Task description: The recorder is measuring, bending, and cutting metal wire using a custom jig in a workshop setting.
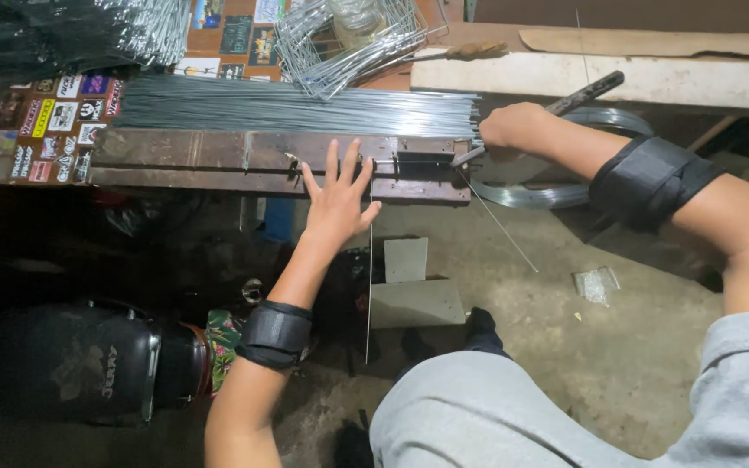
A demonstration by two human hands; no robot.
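— Head view: which way does the lever handle (584, 93) run?

— Slantwise, from the metal jig (279, 163) on the bench (62, 130) up toward the right. The right hand (511, 126) has its fingers closed around it.

— And the left hand (336, 204)?

— Fingers spread flat, pressing on the jig. A thin wire (369, 286) hangs straight down below it; the straight rods (296, 108) lie lengthwise behind.

A long brown metal jig (218, 160) lies flat across the surface, rusty and flat-topped. A lever handle (587, 91) (dark, slim) slants up from the jig's right end. One thin straight wire (369, 286) hangs down from the jig's front edge, nearly vertical.
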